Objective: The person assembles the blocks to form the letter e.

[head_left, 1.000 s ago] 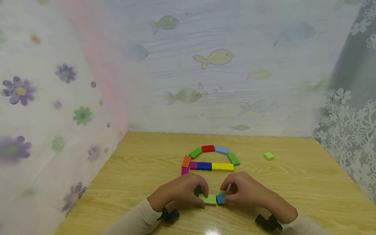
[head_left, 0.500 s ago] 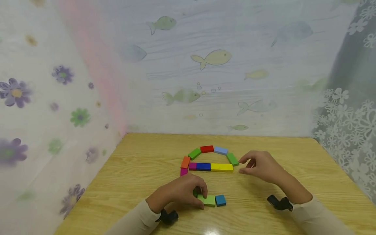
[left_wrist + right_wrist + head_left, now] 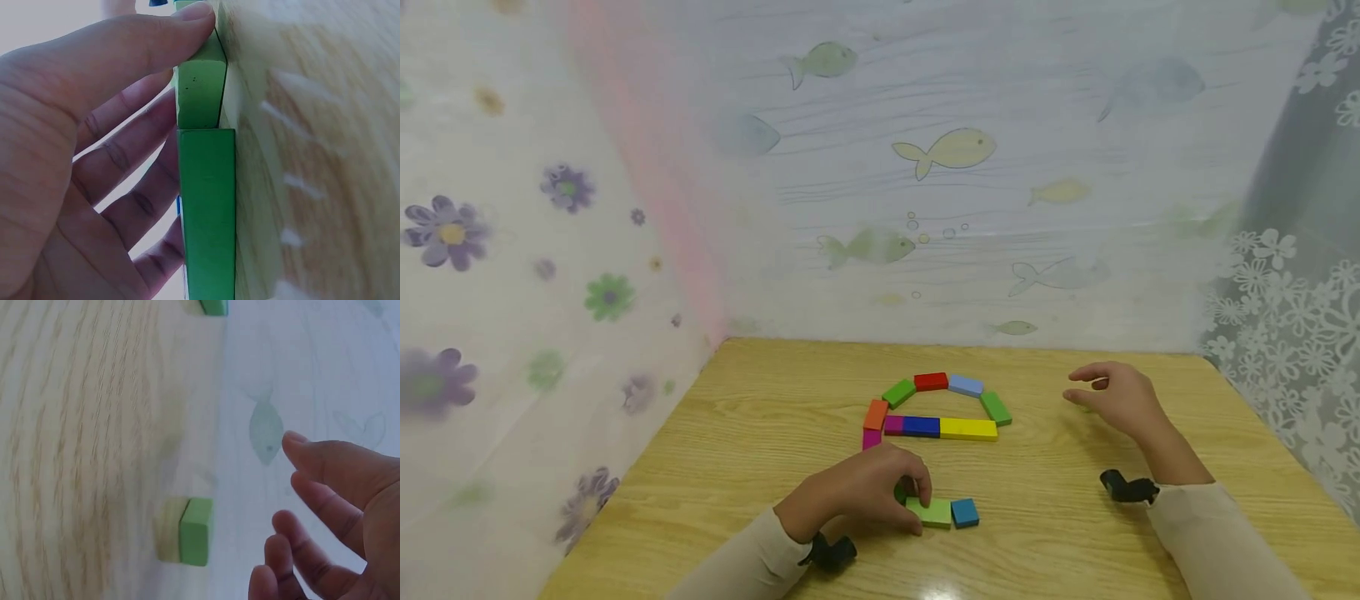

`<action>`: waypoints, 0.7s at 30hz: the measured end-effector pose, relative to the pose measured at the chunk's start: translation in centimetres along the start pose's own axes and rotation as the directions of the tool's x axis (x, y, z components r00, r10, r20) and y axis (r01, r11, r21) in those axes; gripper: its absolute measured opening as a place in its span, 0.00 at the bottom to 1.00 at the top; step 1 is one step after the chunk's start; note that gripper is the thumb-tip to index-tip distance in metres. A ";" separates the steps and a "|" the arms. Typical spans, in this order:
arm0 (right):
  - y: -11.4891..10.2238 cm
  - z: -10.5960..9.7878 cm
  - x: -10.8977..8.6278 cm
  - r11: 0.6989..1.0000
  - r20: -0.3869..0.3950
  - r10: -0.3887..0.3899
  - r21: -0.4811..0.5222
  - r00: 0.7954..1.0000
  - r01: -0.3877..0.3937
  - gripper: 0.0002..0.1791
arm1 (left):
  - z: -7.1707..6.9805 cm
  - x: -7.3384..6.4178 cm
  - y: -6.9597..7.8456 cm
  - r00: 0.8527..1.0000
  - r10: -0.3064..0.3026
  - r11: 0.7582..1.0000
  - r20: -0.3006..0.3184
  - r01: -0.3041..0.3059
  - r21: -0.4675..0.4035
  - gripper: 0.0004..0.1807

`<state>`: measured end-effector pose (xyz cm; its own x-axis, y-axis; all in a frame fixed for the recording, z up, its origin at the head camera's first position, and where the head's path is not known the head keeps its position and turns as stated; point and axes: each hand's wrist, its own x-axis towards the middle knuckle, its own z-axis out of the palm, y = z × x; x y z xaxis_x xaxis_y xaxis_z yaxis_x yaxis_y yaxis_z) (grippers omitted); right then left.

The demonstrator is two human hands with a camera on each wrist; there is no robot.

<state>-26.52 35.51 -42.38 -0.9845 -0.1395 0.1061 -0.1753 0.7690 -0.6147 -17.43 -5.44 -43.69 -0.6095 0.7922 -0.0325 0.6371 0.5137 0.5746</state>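
Note:
My left hand [image 3: 872, 492] holds a light green block [image 3: 934, 512] between thumb and fingers, flat on the table. In the left wrist view the thumb lies on this block's end, and a dark green block [image 3: 207, 212] butts against it under the palm. A small blue block [image 3: 965, 512] sits at the light green block's right end. My right hand [image 3: 1123, 400] hovers over the right of the table with nothing in its loosely bent, parted fingers. Near it stands a small light green block [image 3: 197, 531], mostly hidden by the hand in the head view.
Beyond the left hand, an arc of orange [image 3: 876, 414], green, red [image 3: 931, 382], light blue [image 3: 966, 384] and green blocks curves over a straight row of magenta, dark blue [image 3: 921, 427] and yellow [image 3: 968, 429] ones. A patterned sheet [image 3: 865, 167] closes the table's back.
My right hand has let go of the small blue block and moved right and away to the small light green block. The left hand stays on its block.

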 end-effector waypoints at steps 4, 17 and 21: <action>1.3 -0.2 0.3 0.998 0.041 0.058 0.030 0.997 -0.060 0.33 | 0.0 0.0 0.0 1.000 0.002 1.000 -0.001 -0.002 0.006 0.12; 3.2 -0.2 0.4 0.980 0.144 0.194 0.011 0.970 -0.198 0.40 | 0.1 0.2 -0.4 1.000 0.002 1.000 0.008 -0.002 -0.001 0.12; 3.3 0.0 0.3 0.979 0.139 0.196 0.021 0.971 -0.200 0.40 | 0.2 0.3 -0.4 1.000 -0.001 1.000 0.010 0.002 -0.015 0.12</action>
<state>-27.41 37.99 -44.43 -0.9894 -0.0718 -0.1261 0.0257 0.7683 -0.6396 -17.76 -5.38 -44.11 -0.6057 0.7946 -0.0415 0.6289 0.5100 0.5868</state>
